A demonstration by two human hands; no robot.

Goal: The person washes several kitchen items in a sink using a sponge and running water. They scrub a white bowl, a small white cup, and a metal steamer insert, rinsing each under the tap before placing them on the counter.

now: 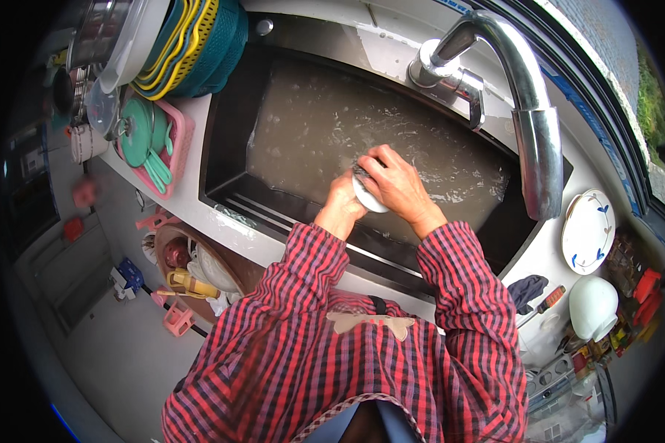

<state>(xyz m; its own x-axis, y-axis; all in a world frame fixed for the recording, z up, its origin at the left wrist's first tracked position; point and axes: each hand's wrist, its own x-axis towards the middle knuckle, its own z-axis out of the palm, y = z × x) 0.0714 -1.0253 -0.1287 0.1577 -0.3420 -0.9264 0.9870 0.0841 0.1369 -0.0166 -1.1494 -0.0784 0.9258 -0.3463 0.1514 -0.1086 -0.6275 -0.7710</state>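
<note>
A small white dish [369,197], perhaps a bowl or cup, is held over a dark sink [233,138] filled with cloudy water. My left hand [341,204] grips its left side. My right hand [393,180] presses a dark grey scouring pad [360,173] against the dish, with the fingers curled over it. The fingers hide much of both things. Above and to the right arches a chrome faucet [537,160], with no stream seen from its spout.
Left of the sink stand stacked colanders [199,52] and a pink basket [185,130] with a green lidded pot [138,133]. On the right are white plates [587,232], pale bowls [593,307], a dark cloth [526,290] and a knife with a coloured handle [551,299].
</note>
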